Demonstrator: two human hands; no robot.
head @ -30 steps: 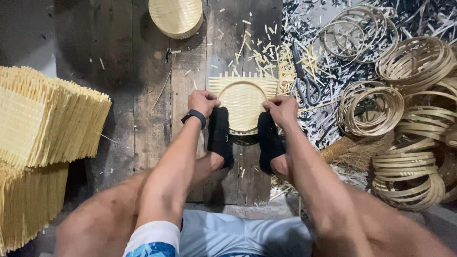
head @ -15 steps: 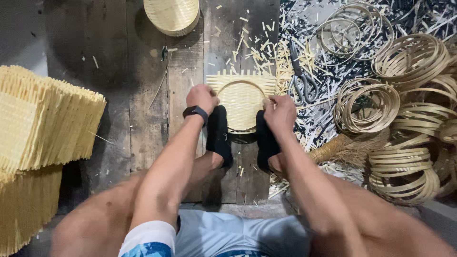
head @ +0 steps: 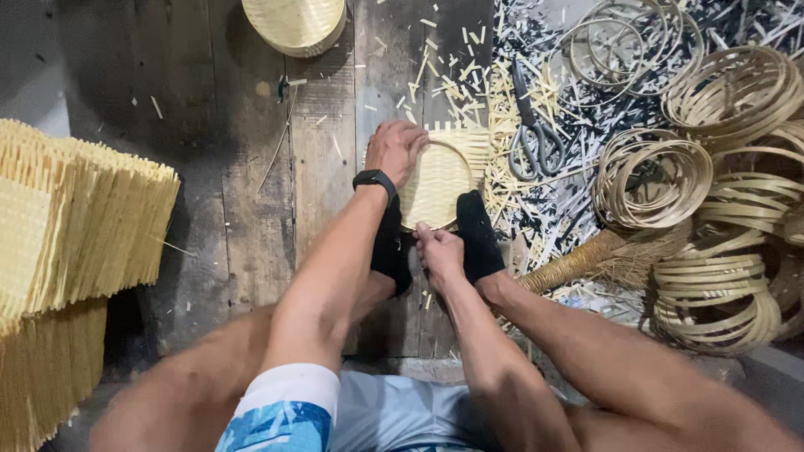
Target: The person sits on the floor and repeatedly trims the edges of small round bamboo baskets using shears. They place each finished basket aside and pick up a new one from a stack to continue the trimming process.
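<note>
A small woven bamboo basket (head: 437, 178) with a round hoop rim lies on the wooden floor, pinned by my two black-socked feet (head: 477, 234). My left hand (head: 395, 151), with a black watch on the wrist, grips the basket's far left rim. My right hand (head: 438, 253) presses on the near rim, between the feet. Loose strip ends stick out along the basket's top and right edge.
Stacks of woven bamboo mats (head: 75, 218) stand at the left. A finished basket (head: 293, 23) lies at the top. Scissors (head: 536, 138) rest among strip offcuts. Several bamboo hoop coils (head: 720, 209) and a broom handle (head: 578, 261) fill the right side.
The view shifted. My left hand slid up to the far rim of the basket. My right hand moved from the right rim down to the near edge between my feet.
</note>
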